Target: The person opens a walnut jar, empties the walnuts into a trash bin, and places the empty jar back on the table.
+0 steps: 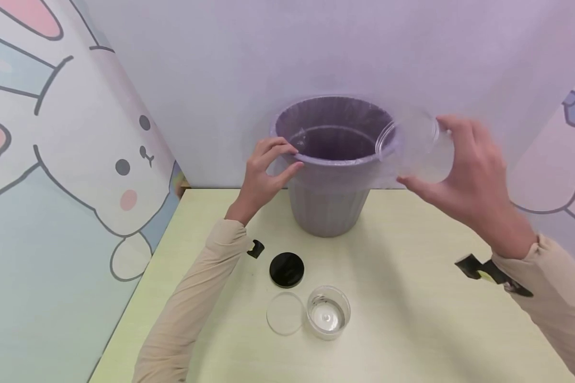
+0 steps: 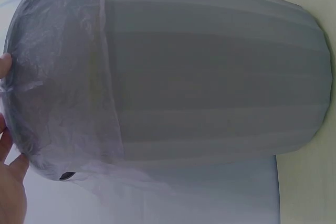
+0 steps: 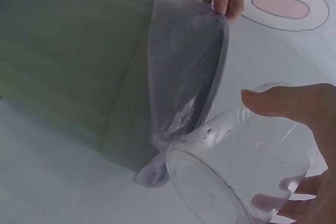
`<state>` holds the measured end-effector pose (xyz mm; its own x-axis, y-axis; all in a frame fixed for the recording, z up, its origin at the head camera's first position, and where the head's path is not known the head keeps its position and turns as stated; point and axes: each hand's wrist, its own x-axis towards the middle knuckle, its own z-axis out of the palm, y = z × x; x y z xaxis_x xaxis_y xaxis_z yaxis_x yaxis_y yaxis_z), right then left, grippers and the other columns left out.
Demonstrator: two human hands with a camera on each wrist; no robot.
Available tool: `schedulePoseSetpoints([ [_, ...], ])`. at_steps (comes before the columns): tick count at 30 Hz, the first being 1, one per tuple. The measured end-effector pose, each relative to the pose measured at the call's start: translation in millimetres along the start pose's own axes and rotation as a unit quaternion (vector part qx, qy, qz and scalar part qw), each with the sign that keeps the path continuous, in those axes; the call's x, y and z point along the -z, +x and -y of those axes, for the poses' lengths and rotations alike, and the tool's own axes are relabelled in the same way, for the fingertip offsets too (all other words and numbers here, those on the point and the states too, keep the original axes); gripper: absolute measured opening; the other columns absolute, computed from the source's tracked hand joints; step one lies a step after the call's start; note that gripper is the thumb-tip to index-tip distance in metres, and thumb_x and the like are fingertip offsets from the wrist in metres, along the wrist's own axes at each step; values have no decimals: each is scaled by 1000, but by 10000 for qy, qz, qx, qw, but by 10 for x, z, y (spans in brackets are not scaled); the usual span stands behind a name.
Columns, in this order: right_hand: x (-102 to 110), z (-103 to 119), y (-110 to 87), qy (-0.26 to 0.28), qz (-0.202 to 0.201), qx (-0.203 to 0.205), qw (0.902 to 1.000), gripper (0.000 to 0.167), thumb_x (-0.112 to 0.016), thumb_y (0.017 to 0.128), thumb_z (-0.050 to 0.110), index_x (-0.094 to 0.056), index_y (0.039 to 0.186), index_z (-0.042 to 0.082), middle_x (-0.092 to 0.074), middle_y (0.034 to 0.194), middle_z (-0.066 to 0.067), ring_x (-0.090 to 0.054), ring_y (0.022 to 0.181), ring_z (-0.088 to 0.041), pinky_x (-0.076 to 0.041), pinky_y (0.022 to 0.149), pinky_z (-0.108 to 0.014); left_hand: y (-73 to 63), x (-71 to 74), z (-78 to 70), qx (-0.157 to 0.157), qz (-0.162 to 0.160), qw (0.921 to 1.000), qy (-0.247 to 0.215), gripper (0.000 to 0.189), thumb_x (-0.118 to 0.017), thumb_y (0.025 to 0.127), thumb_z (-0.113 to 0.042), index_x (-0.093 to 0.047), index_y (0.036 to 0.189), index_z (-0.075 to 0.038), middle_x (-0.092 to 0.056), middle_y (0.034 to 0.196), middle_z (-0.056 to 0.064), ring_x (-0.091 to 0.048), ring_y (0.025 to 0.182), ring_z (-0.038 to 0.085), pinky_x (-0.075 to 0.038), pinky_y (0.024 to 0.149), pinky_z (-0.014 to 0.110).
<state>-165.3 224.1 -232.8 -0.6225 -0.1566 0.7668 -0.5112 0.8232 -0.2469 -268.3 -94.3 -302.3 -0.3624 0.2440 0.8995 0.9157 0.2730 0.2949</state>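
A grey trash bin (image 1: 328, 210) stands upright at the back of the table, a thin translucent purple bag (image 2: 63, 77) folded over its rim. My left hand (image 1: 263, 173) pinches the near-left rim, fingers on top and thumb on the outer side. To the right, my right hand (image 1: 476, 183) grips a clear plastic jar (image 3: 247, 145) between thumb and fingers. The jar lies tilted on its side, one round end at the bin's right rim. Small dark specks cling to its wall. I cannot tell what lies at the bottom of the bin.
On the pale yellow table (image 1: 412, 255), in front of the bin, lie a round black lid (image 1: 286, 269) and a clear disc (image 1: 285, 314). Beside the disc stands a short clear round container (image 1: 329, 334). Walls with rabbit drawings (image 1: 86, 133) rise behind and at both sides.
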Motion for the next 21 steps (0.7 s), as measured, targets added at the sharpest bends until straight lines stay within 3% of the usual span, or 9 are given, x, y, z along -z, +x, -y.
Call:
schedulePoseSetpoints([
  [9, -5, 40, -252, 869, 570, -919, 9903, 93, -92, 49, 11, -44, 128, 0, -54, 115, -13, -51, 101, -32, -32, 78, -15, 97, 57, -292, -74, -48, 10000, -41, 22, -77, 71, 10, -65, 90, 7, -59, 95, 22, -50, 95, 38, -40, 88, 37],
  [17, -78, 58, -417, 1269, 984, -1480, 9759, 92, -92, 52, 11, -41, 127, 0, -53, 115, -11, -51, 103, -29, -35, 80, -11, 114, 66, -340, -69, -71, 9999, 30, 23, -77, 70, 10, -65, 89, 7, -59, 94, 23, -51, 95, 39, -40, 88, 37],
  [21, -128, 67, -486, 1428, 1217, -1551, 9699, 92, -93, 54, 12, -40, 128, 1, -53, 117, -10, -52, 105, -29, -38, 84, -15, 110, 64, -335, -141, -149, 9998, 62, 23, -78, 69, 11, -66, 88, 7, -60, 93, 23, -52, 94, 40, -40, 89, 39],
])
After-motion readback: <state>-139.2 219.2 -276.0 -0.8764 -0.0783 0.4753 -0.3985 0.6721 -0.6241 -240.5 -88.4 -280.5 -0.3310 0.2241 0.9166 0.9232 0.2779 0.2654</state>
